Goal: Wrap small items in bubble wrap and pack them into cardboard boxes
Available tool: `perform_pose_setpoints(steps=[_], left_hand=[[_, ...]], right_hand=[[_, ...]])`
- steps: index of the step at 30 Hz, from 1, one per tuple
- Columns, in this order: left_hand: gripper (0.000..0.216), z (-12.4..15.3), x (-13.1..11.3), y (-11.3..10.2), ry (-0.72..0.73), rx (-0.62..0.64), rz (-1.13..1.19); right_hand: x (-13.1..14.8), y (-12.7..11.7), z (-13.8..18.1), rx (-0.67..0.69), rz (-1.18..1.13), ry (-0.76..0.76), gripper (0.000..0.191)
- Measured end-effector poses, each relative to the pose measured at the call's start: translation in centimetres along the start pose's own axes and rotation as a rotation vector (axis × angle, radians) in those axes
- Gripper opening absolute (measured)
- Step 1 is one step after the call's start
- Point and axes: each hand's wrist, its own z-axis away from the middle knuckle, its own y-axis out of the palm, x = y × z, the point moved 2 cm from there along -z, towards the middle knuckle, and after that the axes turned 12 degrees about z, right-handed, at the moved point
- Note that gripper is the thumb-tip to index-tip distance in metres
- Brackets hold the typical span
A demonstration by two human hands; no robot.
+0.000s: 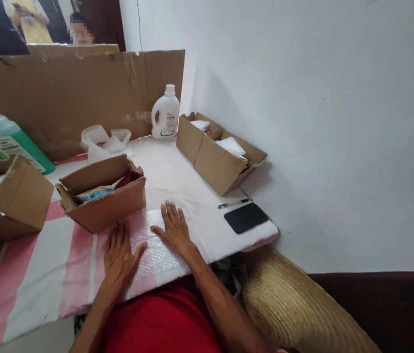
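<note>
Resting left grip [119, 257] and right grip [175, 230] unclenched on bubble wrap [156, 256] at seven o'clock, likely keeping it flat.

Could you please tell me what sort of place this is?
Probably a makeshift workspace indoors: a cloth-covered table, bubble wrap lying on it, and an upright cardboard panel along its far side.

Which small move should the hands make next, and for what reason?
Probably the right hand should pinch an edge of the bubble wrap and lift it slightly. The sheet lies flat, the right hand rests on it, and both that hand and the left hand are palm down, fingers extended, grasping nothing.
</note>
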Motion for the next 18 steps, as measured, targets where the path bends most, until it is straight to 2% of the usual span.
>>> perform_pose_setpoints(steps=[5, 10, 12, 18], left_hand=[[0.072, -1.9, 0.2, -1.0, 0.016, 0.077, -0.089], [0.065, -1.2, 0.6, 0.2, 0.261, 0.089, -0.006], [0.067, -0.4, 1.1, 0.5, 0.309, 0.107, -0.003], [0.08, 1.6, 4.1, -1.5, 0.213, 0.082, -0.073]], right_hand=[[-0.1, 0.3, -0.1, 0.006, 0.02, -0.015, 0.087], [-0.7, 0.5, 0.7, 0.011, 0.062, -0.091, 0.088], [-0.8, 0.4, 1.0, 0.009, 0.07, -0.103, 0.089], [-1.2, 0.2, 1.5, 0.025, 0.065, -0.017, 0.088]])
